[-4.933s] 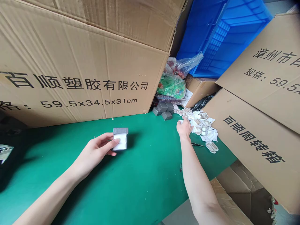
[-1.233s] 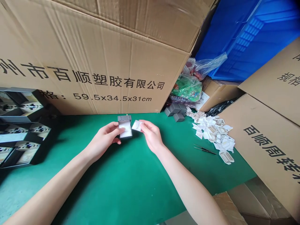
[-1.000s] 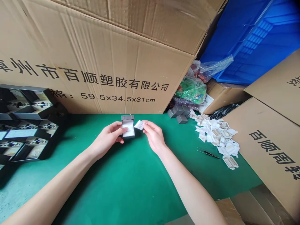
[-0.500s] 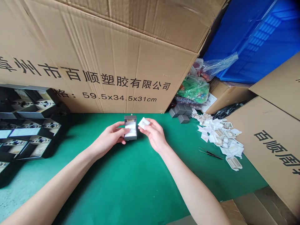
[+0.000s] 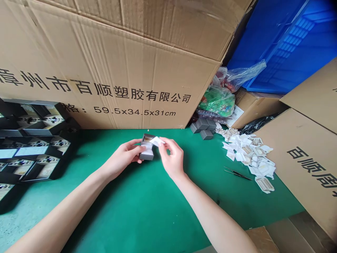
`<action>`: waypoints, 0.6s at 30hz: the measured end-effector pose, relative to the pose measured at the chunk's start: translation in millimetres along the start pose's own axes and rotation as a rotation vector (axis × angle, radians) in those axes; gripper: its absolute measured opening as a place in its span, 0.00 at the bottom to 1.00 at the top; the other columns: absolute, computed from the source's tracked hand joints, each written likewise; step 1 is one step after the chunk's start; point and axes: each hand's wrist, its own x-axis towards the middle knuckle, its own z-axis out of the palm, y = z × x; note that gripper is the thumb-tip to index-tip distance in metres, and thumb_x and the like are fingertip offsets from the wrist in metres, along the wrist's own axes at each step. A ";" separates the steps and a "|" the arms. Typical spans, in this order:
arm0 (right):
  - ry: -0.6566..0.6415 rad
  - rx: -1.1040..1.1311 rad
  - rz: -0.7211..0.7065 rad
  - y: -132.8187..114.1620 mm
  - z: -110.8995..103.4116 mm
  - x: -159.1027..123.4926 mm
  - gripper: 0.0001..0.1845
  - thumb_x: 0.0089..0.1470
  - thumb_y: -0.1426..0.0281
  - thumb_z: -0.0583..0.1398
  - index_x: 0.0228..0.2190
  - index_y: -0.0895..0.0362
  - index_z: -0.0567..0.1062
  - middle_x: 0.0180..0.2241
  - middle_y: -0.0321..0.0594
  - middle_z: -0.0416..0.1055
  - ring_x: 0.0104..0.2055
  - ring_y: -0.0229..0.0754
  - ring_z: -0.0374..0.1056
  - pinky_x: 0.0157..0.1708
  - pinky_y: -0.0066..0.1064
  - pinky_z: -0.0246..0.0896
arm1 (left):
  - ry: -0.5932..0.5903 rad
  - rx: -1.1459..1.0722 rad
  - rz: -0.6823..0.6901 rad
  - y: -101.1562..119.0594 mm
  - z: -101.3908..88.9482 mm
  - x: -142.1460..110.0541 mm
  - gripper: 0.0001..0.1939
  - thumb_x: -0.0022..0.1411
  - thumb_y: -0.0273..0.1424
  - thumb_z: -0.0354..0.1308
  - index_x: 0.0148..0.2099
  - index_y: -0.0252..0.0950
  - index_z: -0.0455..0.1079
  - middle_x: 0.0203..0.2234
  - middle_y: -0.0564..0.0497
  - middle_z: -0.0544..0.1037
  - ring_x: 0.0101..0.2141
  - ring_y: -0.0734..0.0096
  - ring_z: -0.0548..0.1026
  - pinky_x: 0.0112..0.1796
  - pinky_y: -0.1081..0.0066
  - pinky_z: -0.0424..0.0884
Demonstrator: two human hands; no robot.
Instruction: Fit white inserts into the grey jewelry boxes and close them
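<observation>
My left hand (image 5: 129,151) is closed around a small grey jewelry box (image 5: 146,155), its thumb pressing on the white lining inside. The box's hinged lid stands up at the far side. Between the thumb and finger of my right hand (image 5: 171,154) is a small white card insert (image 5: 157,141). The insert overlaps the upper right of the open box in view; whether they touch I cannot tell. Off to the right lies a heap of similar white inserts (image 5: 247,149), with black tweezers (image 5: 238,173) beside it on the green table (image 5: 147,207).
Several closed grey boxes (image 5: 206,134) sit at the back. Stacked open dark boxes (image 5: 39,140) stand at the left. A large cardboard carton (image 5: 118,63) walls the back, another carton (image 5: 297,140) the right. Plastic bags (image 5: 217,100) and a blue crate (image 5: 284,45) are behind.
Earlier my right hand was at the white heap; it came to the box with an insert. In the last half second it turned and brought the insert over the box, which tilted slightly.
</observation>
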 end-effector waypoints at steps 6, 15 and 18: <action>-0.050 -0.100 -0.155 -3.3 0.7 -2.7 0.12 0.62 0.66 0.57 0.42 0.51 0.80 0.41 0.44 0.74 0.43 0.43 0.72 0.43 0.34 0.73 | -0.048 0.101 0.041 3.4 2.8 -3.6 0.29 0.58 0.42 0.66 0.58 0.36 0.69 0.38 0.47 0.79 0.30 0.70 0.73 0.29 0.71 0.72; -0.162 -0.220 -0.237 0.2 0.9 -5.2 0.15 0.64 0.68 0.54 0.45 0.49 0.79 0.42 0.43 0.75 0.45 0.43 0.73 0.48 0.34 0.71 | -0.083 0.170 0.084 2.3 2.8 -3.4 0.27 0.60 0.44 0.63 0.58 0.38 0.69 0.37 0.49 0.79 0.32 0.68 0.73 0.30 0.71 0.73; -0.168 -0.223 -0.233 -1.1 1.2 -6.4 0.15 0.64 0.68 0.54 0.45 0.49 0.80 0.42 0.43 0.76 0.45 0.43 0.73 0.50 0.34 0.70 | -0.091 0.198 0.097 1.0 2.4 -2.4 0.27 0.60 0.44 0.62 0.58 0.39 0.69 0.36 0.50 0.78 0.31 0.69 0.73 0.31 0.70 0.73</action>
